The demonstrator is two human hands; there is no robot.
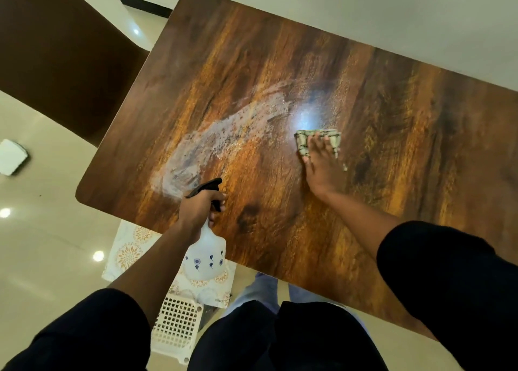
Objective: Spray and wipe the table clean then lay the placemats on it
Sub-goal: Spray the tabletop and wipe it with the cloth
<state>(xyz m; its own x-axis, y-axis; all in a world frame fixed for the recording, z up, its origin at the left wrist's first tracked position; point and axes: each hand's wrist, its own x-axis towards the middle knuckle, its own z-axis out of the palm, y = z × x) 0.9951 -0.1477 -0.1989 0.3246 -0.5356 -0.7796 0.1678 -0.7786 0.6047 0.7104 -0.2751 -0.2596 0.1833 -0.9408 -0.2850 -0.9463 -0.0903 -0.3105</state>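
A dark wooden table (378, 95) fills the view. A white, wet streak of spray (213, 143) runs across its left half. My left hand (199, 210) grips a translucent spray bottle (207, 255) with a black trigger head, held over the table's near left edge. My right hand (322, 168) presses flat on a folded green-and-white patterned cloth (302, 140) near the table's middle, just right of the streak. White placemats (129, 247) with orange round patterns lie on the floor below the table's near left edge, partly hidden by my left arm and the bottle.
A white plastic lattice basket (176, 325) stands on the tiled floor by my legs. A dark brown chair back (61, 53) stands at the table's left end. A small white object (12, 157) lies on the floor at far left.
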